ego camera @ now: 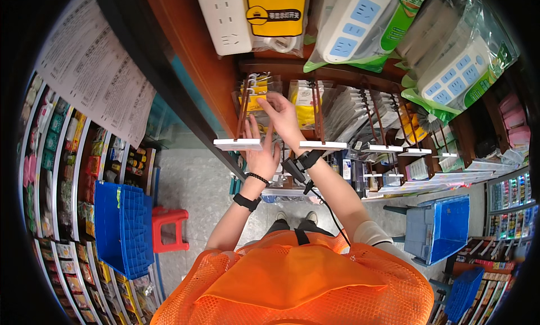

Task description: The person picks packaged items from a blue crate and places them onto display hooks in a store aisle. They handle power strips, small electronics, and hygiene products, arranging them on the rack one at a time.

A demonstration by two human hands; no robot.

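Observation:
Yellow-labelled packets in clear bags (254, 98) hang on a display hook at the left end of the rack. My right hand (282, 115) has its thumb and fingertips at the right edge of the front packet; whether it pinches the packet cannot be told. Just below, my left hand (262, 156) is raised with its fingers spread, by the lower part of the packets and behind a white price-tag holder (237, 144). More yellow packets (305, 107) hang on the hook to the right, above another tag holder (323, 145).
Packaged power strips (354, 25) hang above the hooks. Grey-white packets (348, 114) fill hooks farther right. A dark post (168, 76) and a printed sheet (101, 67) stand at left. Blue crates (122, 228) (450, 230) and a red plastic stool (170, 229) flank me.

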